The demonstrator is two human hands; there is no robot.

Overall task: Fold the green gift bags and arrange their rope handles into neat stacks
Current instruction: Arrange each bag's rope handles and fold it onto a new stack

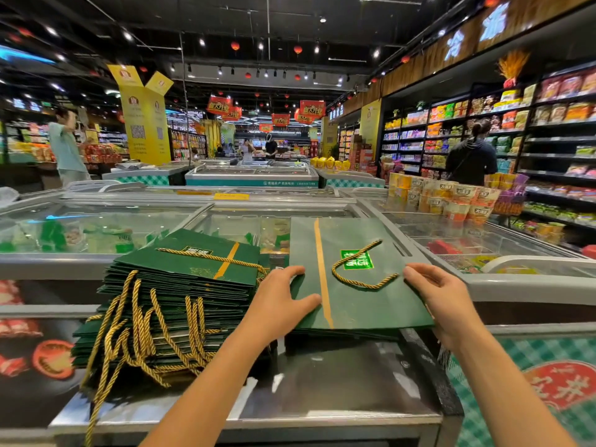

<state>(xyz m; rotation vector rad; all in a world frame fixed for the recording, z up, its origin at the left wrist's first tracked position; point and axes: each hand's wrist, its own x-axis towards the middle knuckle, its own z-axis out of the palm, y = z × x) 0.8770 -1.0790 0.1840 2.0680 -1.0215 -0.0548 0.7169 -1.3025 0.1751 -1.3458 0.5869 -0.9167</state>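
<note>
A flat green gift bag point(361, 298) with a gold stripe lies on top of a low pile on the freezer lid, its gold rope handle point(358, 269) looped over its face. My left hand point(280, 304) holds the bag's left edge, thumb on top near the stripe. My right hand point(442, 298) grips its right edge, fingers curled at the rim. To the left stands a taller stack of folded green bags point(180, 295), with several gold rope handles point(142, 337) hanging down its front.
The bags rest on a metal-framed chest freezer point(322, 391) with a glass lid. More freezers stretch ahead. Instant-noodle cups point(451, 198) are stacked at the right, beside stocked shelves. Shoppers stand at far left and far right.
</note>
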